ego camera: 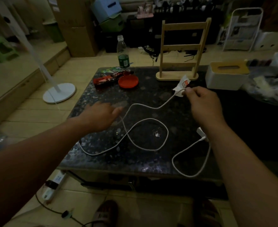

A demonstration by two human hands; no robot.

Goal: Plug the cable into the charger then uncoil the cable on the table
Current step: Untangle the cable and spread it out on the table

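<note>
A white cable point(151, 119) lies in loose loops across the dark speckled table point(102, 158). One end is plugged into a small white charger point(201, 132), which is partly hidden under my right forearm. My right hand point(203, 102) pinches the cable's far end above the table, next to a crumpled white wrapper point(183, 84). My left hand point(100, 115) hovers over the table's left part, fingers spread and blurred, just left of a cable bend; I cannot tell whether it touches the cable.
At the table's back stand a wooden rack point(180, 63), a white tissue box point(226, 77), a red dish point(128, 81), snack packets point(105, 79) and a bottle point(122, 53). A plastic bag point(269, 89) lies at right. A white fan base point(59, 95) and a power strip point(54, 185) are on the floor.
</note>
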